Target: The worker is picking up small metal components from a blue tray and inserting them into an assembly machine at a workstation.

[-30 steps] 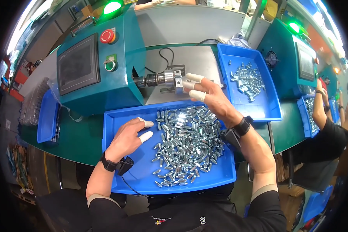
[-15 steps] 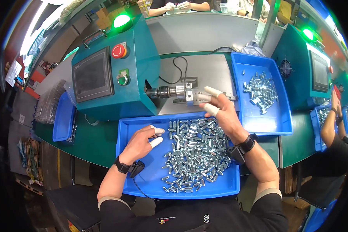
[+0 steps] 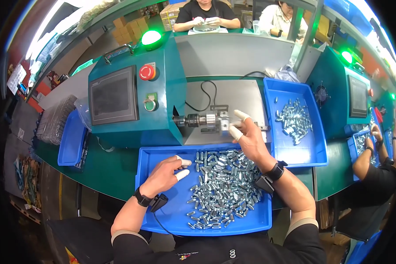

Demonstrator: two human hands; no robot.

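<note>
The green desk [image 3: 114, 168] carries the station, with its items arranged within arm's reach. At far left, a narrow blue tray [image 3: 70, 143] stands beside the teal control cabinet [image 3: 168, 94], whose screen [image 3: 114, 94] and red stop button [image 3: 147, 72] face the worker's side, presumably for ready access. The left hand [image 3: 163, 177] is over the bare left part of the large blue tray [image 3: 169, 215], thumb and forefinger parted, nothing visible between them; white finger cots [image 3: 182, 174] probably give protection. The spindle [image 3: 193, 120] projects rightward to a metal clamping block [image 3: 224, 123]. Below, hex-bodied metal fittings [image 3: 224, 189] lie heaped in the large tray, apparently placed to shorten the reach. The right hand [image 3: 254, 141] is at the block, fingers partly spread; whether they pinch a fitting cannot be determined. Further right, a second blue tray [image 3: 295, 156] holds a smaller heap of fittings [image 3: 295, 121].
</note>
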